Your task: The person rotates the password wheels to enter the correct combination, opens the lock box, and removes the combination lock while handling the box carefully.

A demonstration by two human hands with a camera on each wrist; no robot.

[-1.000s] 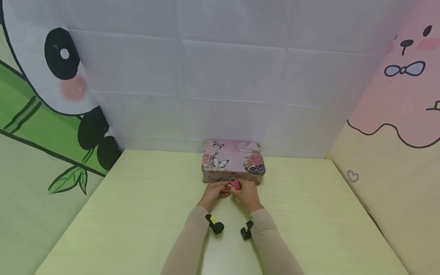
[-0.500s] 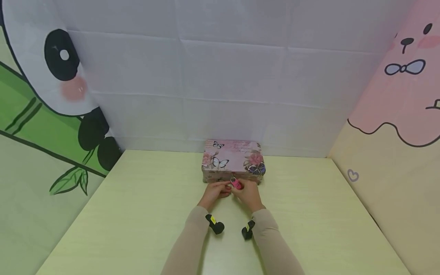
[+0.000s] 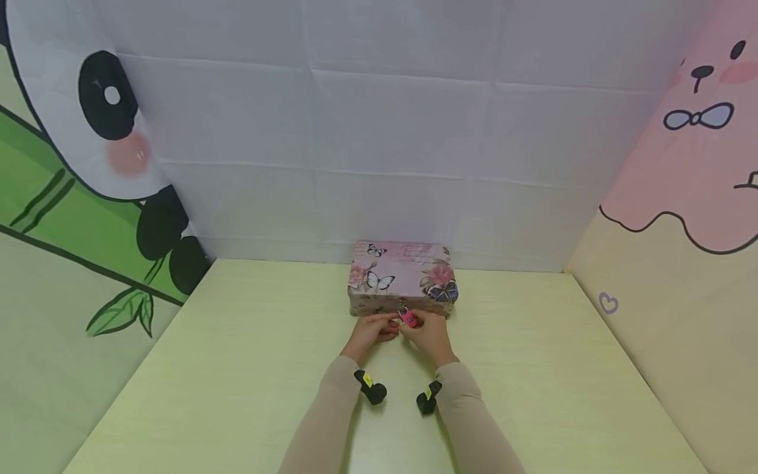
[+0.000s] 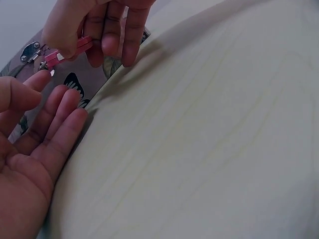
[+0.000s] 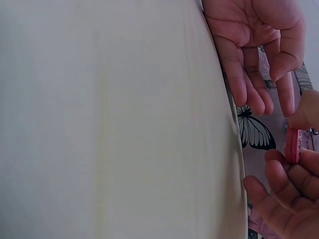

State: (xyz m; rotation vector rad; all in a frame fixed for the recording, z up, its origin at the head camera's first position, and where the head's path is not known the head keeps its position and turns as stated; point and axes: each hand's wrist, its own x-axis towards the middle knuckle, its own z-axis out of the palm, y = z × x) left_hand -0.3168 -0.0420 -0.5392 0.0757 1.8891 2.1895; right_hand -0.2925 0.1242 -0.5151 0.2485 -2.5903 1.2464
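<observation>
One pink padlock (image 3: 409, 318), barely shifted over the last second, is pinched by the right hand (image 3: 429, 334), the closed box (image 3: 404, 268) just beyond, the left hand (image 3: 368, 334) alongside with fingers extended, so work on it seems little advanced.

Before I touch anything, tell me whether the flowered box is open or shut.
The flowered box is shut: its lid lies flat on top, and the right hand pinches the pink padlock at the front.
</observation>
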